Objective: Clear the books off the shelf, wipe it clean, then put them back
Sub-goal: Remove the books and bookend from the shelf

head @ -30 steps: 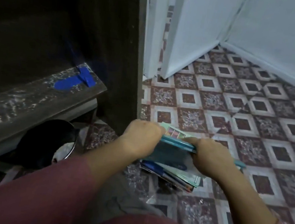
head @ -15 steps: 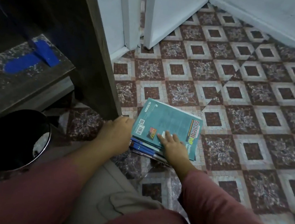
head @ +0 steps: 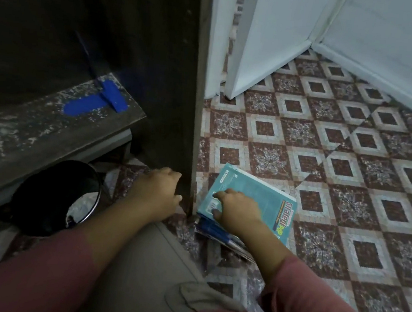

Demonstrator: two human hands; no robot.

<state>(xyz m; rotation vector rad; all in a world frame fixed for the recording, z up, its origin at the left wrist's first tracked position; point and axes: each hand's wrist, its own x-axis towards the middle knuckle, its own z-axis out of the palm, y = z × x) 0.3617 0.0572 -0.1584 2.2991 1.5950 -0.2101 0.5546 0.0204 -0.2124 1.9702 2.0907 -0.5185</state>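
Observation:
A small stack of books (head: 219,232) lies on the tiled floor beside the dark shelf unit's side panel (head: 176,95). The top one is a teal book (head: 266,202) with a yellow and white title. My right hand (head: 237,210) rests on its cover with fingers spread. My left hand (head: 157,192) sits just left of the stack, fingers loosely bent, touching the foot of the side panel and holding nothing. The dusty shelf board (head: 34,129) at the left carries a patch of blue tape (head: 97,101) and no books.
A black round bin (head: 52,196) stands under the shelf board at the lower left. White door panels (head: 271,34) and a white wall (head: 400,42) close off the patterned floor (head: 353,174) at the back. My knee in grey trousers (head: 149,273) is at the bottom centre.
Both hands lowered the teal book onto the stack and released their grip. The left hand drew off to the panel's foot; the right now lies flat on the cover.

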